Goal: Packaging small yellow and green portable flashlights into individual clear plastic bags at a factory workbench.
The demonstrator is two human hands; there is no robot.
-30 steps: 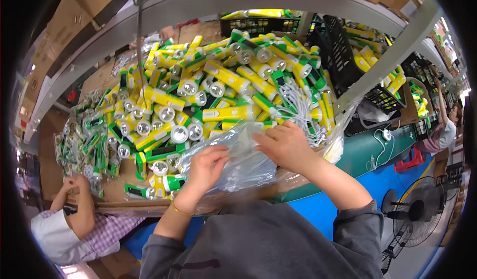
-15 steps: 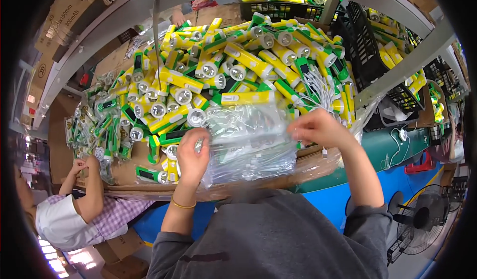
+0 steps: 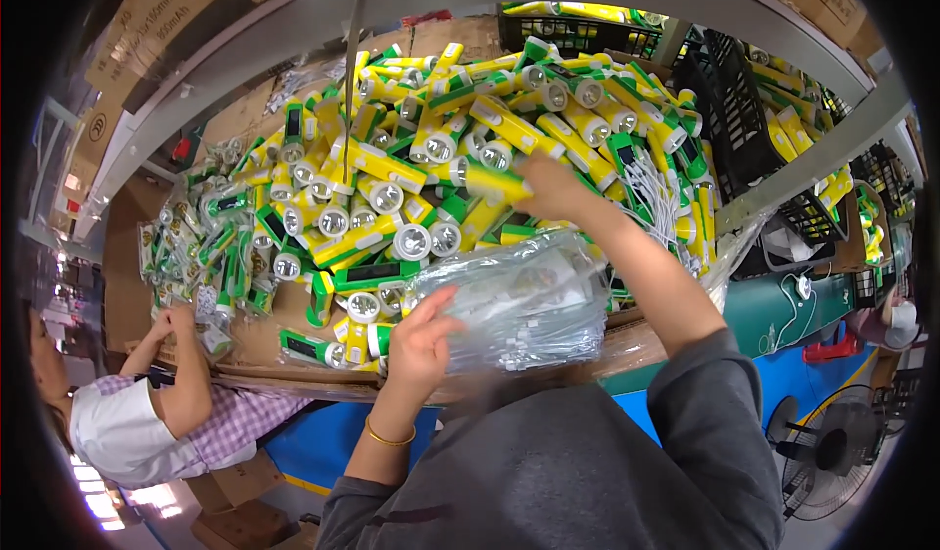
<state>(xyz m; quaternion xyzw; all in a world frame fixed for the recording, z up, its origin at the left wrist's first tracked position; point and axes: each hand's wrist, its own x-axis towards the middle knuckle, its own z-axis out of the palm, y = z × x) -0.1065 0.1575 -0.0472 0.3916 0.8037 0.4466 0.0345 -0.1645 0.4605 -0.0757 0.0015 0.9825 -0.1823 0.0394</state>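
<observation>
My right hand point(image 3: 556, 190) is closed on the end of a yellow and green flashlight point(image 3: 497, 184), blurred by motion, above the heap of flashlights point(image 3: 387, 197). At the left edge of a stack of clear plastic bags point(image 3: 548, 330), my left hand point(image 3: 421, 342) has its fingers curled at the top bag's blurred edge and seems to pinch it. That clear plastic bag point(image 3: 519, 274) lies loosely over the stack. A bundle of white cables point(image 3: 651, 192) rests on the heap, right of my right hand.
On the left a person in a checked garment point(image 3: 147, 428) works with both hands beside bagged flashlights point(image 3: 196, 256). Black crates point(image 3: 729, 109) with flashlights stand at the right. A metal post point(image 3: 354, 70) and slanting bar point(image 3: 813, 139) cross the bench. A fan point(image 3: 832, 432) stands lower right.
My right hand has left the bags, moved up and left, and taken hold of a flashlight. My left hand has shifted slightly right and down. The view has shifted a little.
</observation>
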